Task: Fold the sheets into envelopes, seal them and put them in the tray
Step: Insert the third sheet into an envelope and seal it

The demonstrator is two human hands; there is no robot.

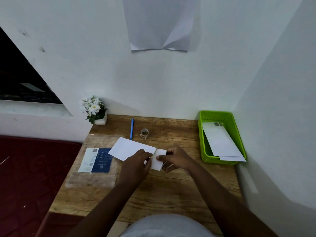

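White paper (131, 148), folded into a long rectangle, lies on the wooden desk (171, 190) at its middle, near the person. Its long axis runs from far-left to near-right, so the far-left corner points toward the blue pen (132, 128). At the right end a short flap (159, 159) is turned up out of the sheet along a crease.

Both forearms reach in from the near edge and meet at that flap. The left hand (136, 164) lies knuckles-up on the near-right part of the sheet, fingers curled, the tips pinching the paper at the crease. The right hand (176, 159) comes from the right, thumb laid across the face of the flap and the other fingers curled beneath it, so the flap is gripped between them.

A green perforated tray (203, 134) stands at the far-right corner against the wall, holding white envelopes (220, 141) that lean over its near rim. A roll of clear tape (144, 133) lies just right of the pen. A clear plastic packet with a blue-and-white label (95, 159) lies left of the sheet, and a small pot of white flowers (94, 110) sits at the far-left corner.
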